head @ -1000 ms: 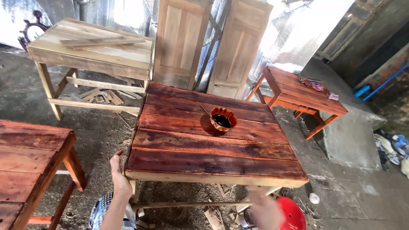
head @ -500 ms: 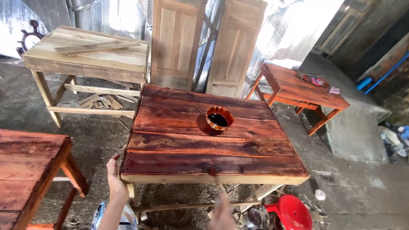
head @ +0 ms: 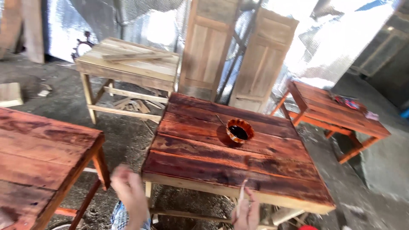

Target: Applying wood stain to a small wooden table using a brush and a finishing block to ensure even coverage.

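Planks stained a deep red make up the table (head: 38, 157) at the far left, where only its top and one leg show. Behind it, further back, stands a bare, pale workbench (head: 128, 64) with loose strips of wood lying on top and offcuts scattered on the ground under its rails. Low in the picture, between the left table and the middle one, the person's left hand (head: 130, 194) is raised with the palm turned away; it is blurred, its fingers look loosely spread, and it holds nothing that can be made out. Just to its right is the middle table (head: 204, 166), also stained dark red on top, with its front edge and leg left pale. A small bowl (head: 239, 130) with a scalloped orange rim sits near the centre of that top, dark liquid inside it and a thin stick leaning out on its left side. At the near edge of this table the right hand (head: 246, 211) reaches up from below, its fingers closed around a thin brush (head: 243, 191) whose tip touches the front plank. Behind the table two unpainted doors (head: 238, 55) lean upright against a shiny foil wall. Far right, well apart, stands a smaller orange-red table (head: 336, 113) with some small items lying on its top.
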